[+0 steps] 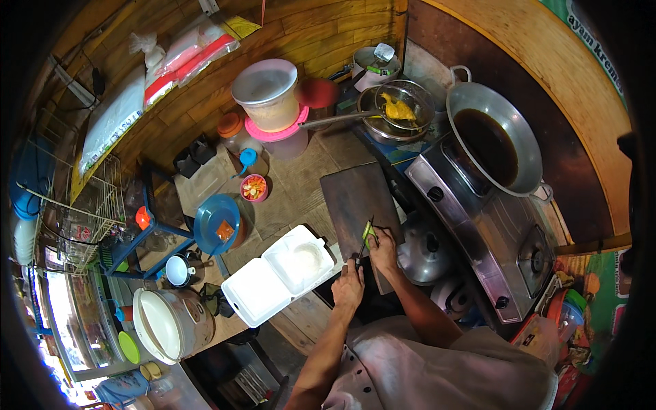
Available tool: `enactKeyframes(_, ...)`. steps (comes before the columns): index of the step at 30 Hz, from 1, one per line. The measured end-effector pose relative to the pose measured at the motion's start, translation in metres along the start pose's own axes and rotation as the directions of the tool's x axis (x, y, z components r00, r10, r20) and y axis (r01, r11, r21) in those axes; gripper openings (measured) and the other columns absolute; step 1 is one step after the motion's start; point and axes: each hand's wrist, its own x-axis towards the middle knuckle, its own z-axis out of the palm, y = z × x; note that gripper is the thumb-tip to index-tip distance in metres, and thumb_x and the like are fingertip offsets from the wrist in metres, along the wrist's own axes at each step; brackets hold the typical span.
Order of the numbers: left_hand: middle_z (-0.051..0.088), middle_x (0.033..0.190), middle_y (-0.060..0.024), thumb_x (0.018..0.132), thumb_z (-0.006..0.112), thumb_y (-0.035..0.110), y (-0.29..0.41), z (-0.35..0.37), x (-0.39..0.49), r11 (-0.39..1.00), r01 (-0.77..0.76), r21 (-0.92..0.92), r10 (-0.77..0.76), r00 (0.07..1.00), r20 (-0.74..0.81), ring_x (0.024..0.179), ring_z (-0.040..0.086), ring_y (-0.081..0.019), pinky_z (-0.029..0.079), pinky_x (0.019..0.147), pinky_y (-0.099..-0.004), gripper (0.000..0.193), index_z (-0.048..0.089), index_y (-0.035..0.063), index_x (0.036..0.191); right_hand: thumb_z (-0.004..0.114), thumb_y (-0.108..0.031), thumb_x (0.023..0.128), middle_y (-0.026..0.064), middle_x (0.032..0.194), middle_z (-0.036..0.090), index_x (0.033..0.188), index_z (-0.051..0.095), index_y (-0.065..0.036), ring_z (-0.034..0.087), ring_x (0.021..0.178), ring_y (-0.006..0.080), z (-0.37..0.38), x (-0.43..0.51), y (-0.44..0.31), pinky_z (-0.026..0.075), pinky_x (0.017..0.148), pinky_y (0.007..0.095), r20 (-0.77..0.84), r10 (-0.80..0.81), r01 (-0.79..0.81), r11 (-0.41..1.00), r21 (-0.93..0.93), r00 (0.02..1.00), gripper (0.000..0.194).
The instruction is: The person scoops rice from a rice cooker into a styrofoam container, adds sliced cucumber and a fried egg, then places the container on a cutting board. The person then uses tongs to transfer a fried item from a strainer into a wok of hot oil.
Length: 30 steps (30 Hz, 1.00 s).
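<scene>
My left hand grips the handle of a knife, its blade pointing up and away across a dark wooden cutting board. Beside the blade, my right hand holds a piece of green vegetable, which looks like cucumber. The fingers partly cover that piece and the blade. Left of the board lies an open white foam box with a mound of white rice in one half.
A wok of dark oil stands on the gas stove at right. A strainer holding fried food rests over a bowl behind the board. A pink cup of chopped vegetables, a blue bowl and a rice container are at left.
</scene>
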Motion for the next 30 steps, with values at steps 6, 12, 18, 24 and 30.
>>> enactKeyframes(6,0.068,0.11,-0.0243,0.109,0.047,0.033,-0.001,-0.001,0.0,1.0,-0.014,-0.006,0.015,1.0,0.019,0.087,0.072,-0.0472,0.06,0.073,-0.0559,0.028,0.047,0.0087,0.123,0.067,-0.014,0.096,0.0203,0.106,0.065,0.123,0.07,0.001,0.066,0.094,0.0346,0.002,0.002,0.006,0.053,0.086,0.0407,0.013,0.015,-0.015,1.0,0.026,1.0,0.031)
enactKeyframes(12,0.068,0.109,-0.0234,0.109,0.046,0.031,0.005,0.0,0.001,0.998,0.029,0.052,-0.031,0.999,0.038,0.086,0.072,-0.0471,0.06,0.071,-0.0558,0.026,0.046,0.0102,0.125,0.067,-0.014,0.097,0.0189,0.102,0.066,0.121,0.07,0.002,0.067,0.093,0.0331,0.002,0.002,0.007,0.053,0.084,0.04,-0.005,-0.02,0.02,1.0,0.0,1.0,0.03)
enactKeyframes(18,0.07,0.106,-0.0266,0.108,0.048,0.029,0.008,-0.001,0.009,0.999,-0.027,-0.026,0.027,1.0,-0.009,0.088,0.071,-0.0493,0.059,0.073,-0.0575,0.025,0.049,0.0087,0.123,0.067,-0.015,0.097,0.0207,0.104,0.067,0.122,0.071,0.004,0.066,0.1,0.0372,-0.003,0.003,0.004,0.052,0.089,0.0418,0.003,-0.054,0.054,0.998,0.037,0.999,0.031)
enactKeyframes(24,0.071,0.109,-0.0282,0.107,0.049,0.027,0.007,0.004,0.026,0.998,0.058,-0.01,-0.056,0.993,0.101,0.094,0.069,-0.051,0.056,0.082,-0.0593,0.028,0.05,0.0094,0.129,0.067,-0.015,0.097,0.0229,0.106,0.068,0.122,0.07,0.004,0.066,0.102,0.038,-0.002,0.003,0.002,0.051,0.092,0.0419,0.027,-0.011,0.01,0.999,0.037,1.0,0.032)
enactKeyframes(30,0.07,0.108,-0.0326,0.106,0.052,0.035,-0.028,0.016,0.005,0.991,0.1,-0.087,-0.086,0.984,0.156,0.1,0.068,-0.0515,0.054,0.086,-0.0609,0.043,0.046,0.0129,0.142,0.065,-0.017,0.099,0.0231,0.11,0.068,0.124,0.069,0.004,0.066,0.103,0.0388,-0.001,0.003,0.006,0.051,0.093,0.0429,0.017,-0.027,0.026,0.999,0.042,0.999,0.033)
